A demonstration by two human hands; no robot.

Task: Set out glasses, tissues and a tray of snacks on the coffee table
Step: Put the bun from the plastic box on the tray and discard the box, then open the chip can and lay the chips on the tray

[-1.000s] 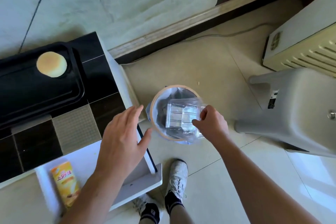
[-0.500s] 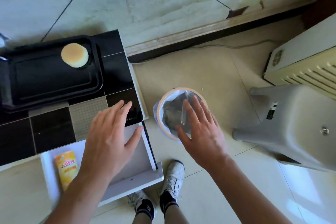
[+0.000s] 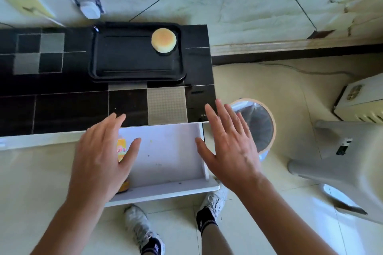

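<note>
1. We see the black tray (image 3: 132, 64) lying flat on the dark tiled counter (image 3: 68, 107), near its far edge by the wall.
2. One round golden bun (image 3: 163, 40) sits in the far right corner of the tray.
3. Below the counter a white drawer (image 3: 170, 155) stands pulled out, and a yellow snack packet (image 3: 121, 149) lies in its left part, mostly hidden.
4. Our left hand (image 3: 99, 159) is above that packet with fingers straight and spread, holding nothing; we cannot tell if it touches the packet.
5. Our right hand (image 3: 230, 147) is over the right wall of the drawer, also wide open and holding nothing.
6. Just right of the drawer, on the floor, is a round bin (image 3: 267, 122) with a plastic liner.
7. A grey plastic stool (image 3: 342, 163) stands further right.
8. Two feet in white shoes (image 3: 138, 223) stand on the floor under the drawer.
</note>
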